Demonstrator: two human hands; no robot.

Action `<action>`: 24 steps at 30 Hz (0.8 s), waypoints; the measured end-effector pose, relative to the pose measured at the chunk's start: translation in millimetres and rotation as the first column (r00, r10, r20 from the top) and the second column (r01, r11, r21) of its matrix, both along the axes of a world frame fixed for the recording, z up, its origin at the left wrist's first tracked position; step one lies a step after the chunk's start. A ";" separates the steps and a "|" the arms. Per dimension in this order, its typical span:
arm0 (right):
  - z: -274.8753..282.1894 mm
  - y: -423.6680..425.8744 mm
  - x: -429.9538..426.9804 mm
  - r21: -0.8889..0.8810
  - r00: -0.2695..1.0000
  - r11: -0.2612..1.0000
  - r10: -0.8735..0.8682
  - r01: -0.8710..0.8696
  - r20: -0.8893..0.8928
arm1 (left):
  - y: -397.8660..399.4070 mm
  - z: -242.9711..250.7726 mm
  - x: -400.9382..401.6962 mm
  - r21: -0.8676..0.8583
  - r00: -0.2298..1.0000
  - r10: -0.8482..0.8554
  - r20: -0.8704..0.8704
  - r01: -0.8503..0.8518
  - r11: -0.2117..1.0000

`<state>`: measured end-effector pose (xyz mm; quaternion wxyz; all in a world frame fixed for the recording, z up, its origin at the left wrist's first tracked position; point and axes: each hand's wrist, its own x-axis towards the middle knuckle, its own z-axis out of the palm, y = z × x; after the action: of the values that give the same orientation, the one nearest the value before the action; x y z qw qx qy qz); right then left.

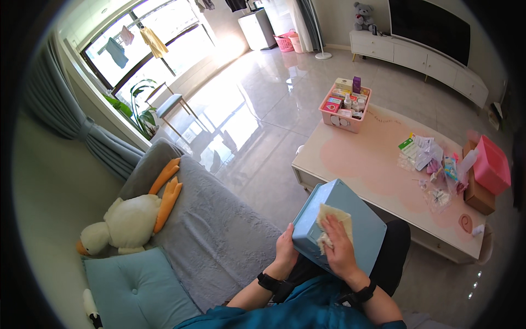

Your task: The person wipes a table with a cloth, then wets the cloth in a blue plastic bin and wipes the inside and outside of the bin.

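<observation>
A blue plastic storage bin rests tilted on my lap, with its flat bottom and one side turned up towards me. My left hand grips the bin's rim at its left edge. Under my right hand a cream-coloured cloth lies pressed against the bin, across the edge between its side and bottom. The fingers of that hand are spread over the cloth, which is bunched near the fingertips and thumb. The bin's inside faces away and is hidden.
On the coffee table stand a pink basket packed with boxes and bottles, a heap of plastic packets, a cardboard box and a pink bin. A plush duck and a teal cushion lie on the grey sofa.
</observation>
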<state>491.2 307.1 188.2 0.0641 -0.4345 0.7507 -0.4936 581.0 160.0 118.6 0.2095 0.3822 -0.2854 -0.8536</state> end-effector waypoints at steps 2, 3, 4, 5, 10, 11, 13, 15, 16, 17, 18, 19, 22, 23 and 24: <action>-2.5 -6.9 -8.1 -0.016 0.999 0.999 0.038 -0.038 -0.016 | -1.2 2.6 -0.3 0.013 1.000 -0.008 -0.027 0.009 1.000; -5.4 -11.3 -12.3 -0.028 0.996 0.997 0.078 -0.079 -0.034 | -1.2 3.9 0.7 0.054 1.000 -0.007 -0.012 0.007 0.999; -7.3 -15.2 -17.8 -0.030 0.996 0.996 0.078 -0.079 -0.032 | -1.0 6.6 1.3 0.094 1.000 -0.002 0.003 0.002 0.996; -10.3 -18.3 -25.0 -0.028 0.997 0.998 0.057 -0.058 -0.052 | -1.8 5.4 1.5 0.093 1.000 -0.002 0.005 0.001 0.996; -37.3 -20.7 -59.9 -0.006 0.993 0.994 -0.107 0.106 -0.045 | -5.4 -6.7 -0.1 0.091 0.999 0.008 0.052 -0.013 0.996; -46.2 -18.1 -67.1 -0.006 0.993 0.994 -0.107 0.107 -0.045 | -5.8 -8.2 -0.7 0.091 0.999 0.008 0.053 -0.012 0.996; -67.2 -11.1 -83.8 0.020 0.975 0.975 -0.221 0.221 -0.016 | -5.9 -8.9 -2.2 0.069 0.999 -0.007 0.054 0.003 0.998; -83.4 2.7 -97.5 0.041 0.966 0.965 -0.258 0.258 -0.004 | -3.8 -7.1 -5.8 0.055 0.999 -0.017 0.040 0.014 0.998; -92.7 8.8 -102.0 0.058 0.950 0.950 -0.311 0.308 0.038 | -3.1 -6.4 -6.3 0.038 0.999 -0.019 0.028 0.018 0.999; -102.5 15.5 -106.7 0.077 0.929 0.931 -0.363 0.358 0.078 | -3.2 -9.7 -6.8 0.039 0.999 -0.020 0.025 0.019 0.999; -107.0 19.7 -108.5 0.084 0.921 0.929 -0.369 0.361 0.125 | -4.3 -13.0 -6.9 0.012 0.999 -0.035 0.019 0.034 0.999; -112.8 22.8 -105.4 0.085 0.922 0.929 -0.368 0.360 0.123 | -4.8 -16.1 -6.9 -0.014 0.999 -0.051 0.012 0.051 0.999; -109.2 23.4 -92.7 0.131 0.894 0.902 -0.427 0.411 0.134 | -4.2 -17.3 -7.8 -0.007 0.998 -0.065 0.007 0.065 0.998; -99.8 19.3 -81.7 0.107 0.916 0.924 -0.380 0.368 0.131 | -5.2 -15.4 -6.7 -0.006 0.998 -0.064 0.007 0.064 0.998; -86.4 14.7 -69.3 0.083 0.934 0.942 -0.333 0.324 0.127 | -6.1 -11.7 -5.1 -0.013 0.997 -0.075 0.012 0.075 0.997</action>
<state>421.9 321.8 101.8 0.0461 -0.2654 0.8212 -0.5031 575.9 153.9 106.8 0.1783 0.3747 -0.3063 -0.8567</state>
